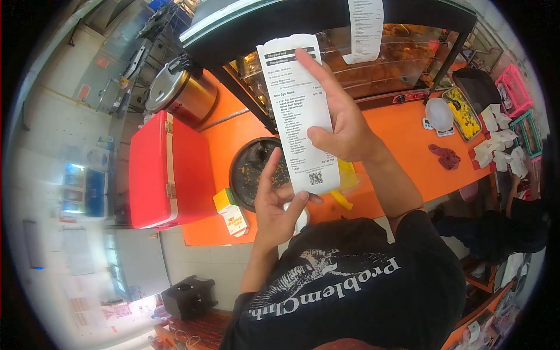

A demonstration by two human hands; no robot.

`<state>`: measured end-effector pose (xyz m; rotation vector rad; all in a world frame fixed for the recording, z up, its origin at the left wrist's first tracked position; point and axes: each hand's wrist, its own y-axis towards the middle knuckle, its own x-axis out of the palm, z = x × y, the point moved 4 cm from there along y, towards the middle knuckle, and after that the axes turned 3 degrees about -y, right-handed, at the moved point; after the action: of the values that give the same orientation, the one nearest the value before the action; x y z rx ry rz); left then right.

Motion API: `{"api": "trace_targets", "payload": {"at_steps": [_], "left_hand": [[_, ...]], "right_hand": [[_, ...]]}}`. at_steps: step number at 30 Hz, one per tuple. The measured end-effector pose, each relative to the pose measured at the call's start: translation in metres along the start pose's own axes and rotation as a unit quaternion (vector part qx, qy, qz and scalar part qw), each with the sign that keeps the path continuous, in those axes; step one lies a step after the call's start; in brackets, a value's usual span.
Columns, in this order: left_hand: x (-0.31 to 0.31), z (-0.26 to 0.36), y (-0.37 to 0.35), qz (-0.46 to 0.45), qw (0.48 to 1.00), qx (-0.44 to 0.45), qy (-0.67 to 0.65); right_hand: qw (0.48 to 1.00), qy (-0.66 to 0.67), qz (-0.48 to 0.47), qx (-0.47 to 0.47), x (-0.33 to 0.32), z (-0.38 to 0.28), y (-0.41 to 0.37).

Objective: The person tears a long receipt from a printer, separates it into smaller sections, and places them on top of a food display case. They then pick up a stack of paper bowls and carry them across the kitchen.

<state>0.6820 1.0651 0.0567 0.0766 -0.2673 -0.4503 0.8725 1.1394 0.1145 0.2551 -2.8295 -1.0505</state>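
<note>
A long printed paper receipt is held up in front of me, with a QR code near its lower end. My right hand grips its right side, index finger stretched over the upper print and thumb across the lower print; the other fingers are hidden. At the lower left corner, my left hand pinches the paper with the thumb, its index finger pointing up along the edge. Behind the receipt, a round black pan with brown crumbs is partly covered. A small white-and-yellow box stands left of my left hand.
The orange counter carries a red cooler box, a large pot and a glass display case with another receipt hanging on it. At right are a yellow food tray, a dark red cloth and white cartons.
</note>
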Motion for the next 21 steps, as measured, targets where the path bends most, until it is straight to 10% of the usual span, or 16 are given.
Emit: {"api": "trace_targets", "payload": {"at_steps": [21], "left_hand": [[0.0008,-0.0037,-0.0004,0.007,1.000,-0.005,-0.006]], "right_hand": [[0.999,0.027,-0.005,0.016,-0.0032,0.0001,-0.0021]]}}
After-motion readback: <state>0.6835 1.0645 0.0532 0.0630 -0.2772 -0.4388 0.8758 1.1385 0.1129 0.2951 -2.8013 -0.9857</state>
